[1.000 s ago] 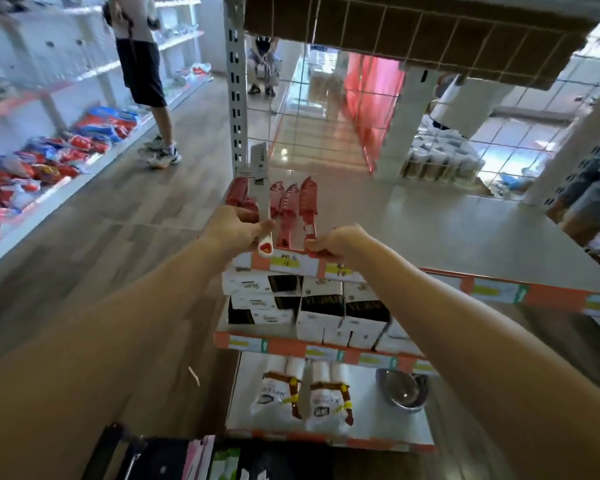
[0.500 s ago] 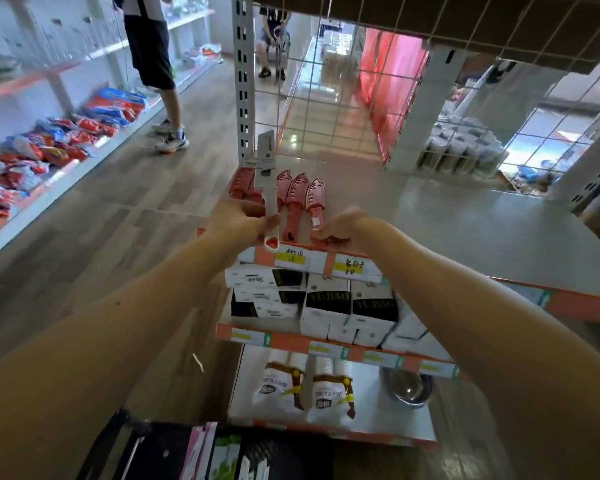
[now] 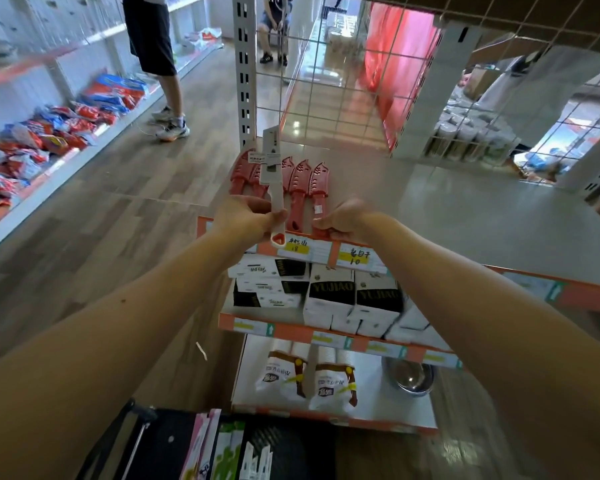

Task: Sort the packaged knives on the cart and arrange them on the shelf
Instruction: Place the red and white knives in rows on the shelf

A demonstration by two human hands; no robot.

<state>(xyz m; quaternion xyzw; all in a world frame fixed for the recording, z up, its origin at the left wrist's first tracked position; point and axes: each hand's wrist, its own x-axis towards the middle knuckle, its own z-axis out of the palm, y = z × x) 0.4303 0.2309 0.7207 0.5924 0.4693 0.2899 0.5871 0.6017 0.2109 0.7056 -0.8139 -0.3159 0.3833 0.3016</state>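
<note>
My left hand (image 3: 246, 218) grips the handle of a white packaged knife (image 3: 271, 168) and holds it upright above the front left corner of the grey shelf (image 3: 447, 216). Several red sheathed knives (image 3: 300, 181) lie side by side on that corner, tips pointing away from me. My right hand (image 3: 343, 220) pinches the handle end of the rightmost red knife (image 3: 318, 188) at the shelf's front edge. The cart (image 3: 174, 445) shows at the bottom edge, with coloured packages standing in it.
Boxes (image 3: 329, 296) fill the shelf below, and bagged paper cups (image 3: 305, 379) and a steel bowl (image 3: 409, 375) sit on the bottom one. A wire grid (image 3: 343, 81) backs the shelf. A person (image 3: 156, 64) stands in the aisle on the left, by snack packs (image 3: 49, 133).
The view has tilted and moved closer. Both hands stay at the shelf's front left corner, the left still holding the white knife, the right on the red knife's handle.
</note>
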